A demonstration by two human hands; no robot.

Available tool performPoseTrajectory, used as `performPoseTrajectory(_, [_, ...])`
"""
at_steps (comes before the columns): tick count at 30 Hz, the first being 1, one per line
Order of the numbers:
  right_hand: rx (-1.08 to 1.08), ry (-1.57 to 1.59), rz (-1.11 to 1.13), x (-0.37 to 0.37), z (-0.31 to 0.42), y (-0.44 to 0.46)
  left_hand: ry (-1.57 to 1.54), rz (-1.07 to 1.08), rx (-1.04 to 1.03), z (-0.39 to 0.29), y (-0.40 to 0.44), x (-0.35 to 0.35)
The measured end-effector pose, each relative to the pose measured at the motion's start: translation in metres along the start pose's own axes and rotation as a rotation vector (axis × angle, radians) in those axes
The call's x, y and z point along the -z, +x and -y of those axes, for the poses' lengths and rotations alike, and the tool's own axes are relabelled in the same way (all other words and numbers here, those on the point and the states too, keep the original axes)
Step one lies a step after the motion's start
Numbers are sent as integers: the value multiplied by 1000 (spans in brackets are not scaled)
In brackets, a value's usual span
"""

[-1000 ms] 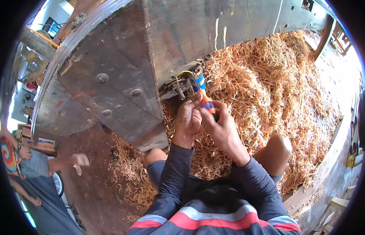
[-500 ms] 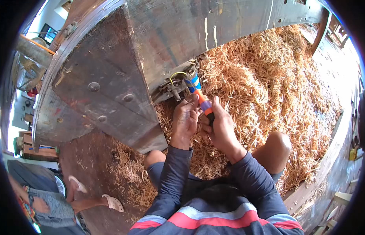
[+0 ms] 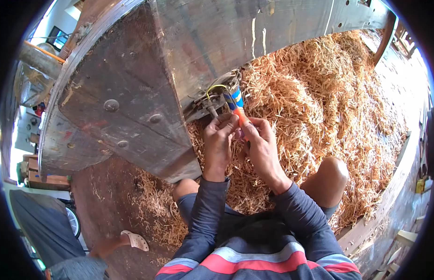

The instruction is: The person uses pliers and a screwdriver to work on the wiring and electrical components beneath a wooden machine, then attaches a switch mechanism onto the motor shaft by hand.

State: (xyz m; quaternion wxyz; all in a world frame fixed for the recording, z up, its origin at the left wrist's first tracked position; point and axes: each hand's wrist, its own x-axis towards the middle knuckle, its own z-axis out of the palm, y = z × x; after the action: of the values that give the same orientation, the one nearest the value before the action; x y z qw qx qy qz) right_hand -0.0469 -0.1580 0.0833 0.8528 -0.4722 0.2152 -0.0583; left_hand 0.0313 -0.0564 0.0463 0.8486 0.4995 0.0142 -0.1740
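My right hand (image 3: 262, 148) is closed around the orange and purple part of a tube-like tool (image 3: 240, 112), whose far end is a blue cylinder (image 3: 236, 96). The fingers of my left hand (image 3: 219, 141) are pinched together beside the orange part; what they hold, if anything, is too small to name. Just beyond my left fingertips lies a metal fitting (image 3: 211, 110) with a yellow-green wire (image 3: 216, 87) curving from it toward the blue cylinder. Both sit against the lower edge of a large grey curved hull-like body (image 3: 217, 42).
Wood shavings (image 3: 315, 102) are heaped in front and to the right, bordered by a timber beam (image 3: 385, 200). A riveted plate (image 3: 128, 93) rises at the left. Another person's foot in a light clog (image 3: 135, 240) is on the brown floor at the lower left.
My right fingers have shifted up over the tool's purple part, and the tool stands more upright. The other person has moved lower in view, with only one foot showing.
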Motion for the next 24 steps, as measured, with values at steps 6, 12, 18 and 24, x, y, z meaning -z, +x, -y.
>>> performPoseTrajectory(6, [562, -791, -117, 5, -9, 5, 725, -209, -479, -21, -4, -7])
performPoseTrajectory(12, [831, -1267, -112, 2, 0, -1, 1354, -226, -986, -56, 22, -15])
performPoseTrajectory(18, [950, -1066, -112, 1, 7, 1, 532, 28, -47, -39, 19, -22])
performPoseTrajectory(24, [987, -1136, -5, 12, -3, 5, -54, 82, 123, -21, 3, -17])
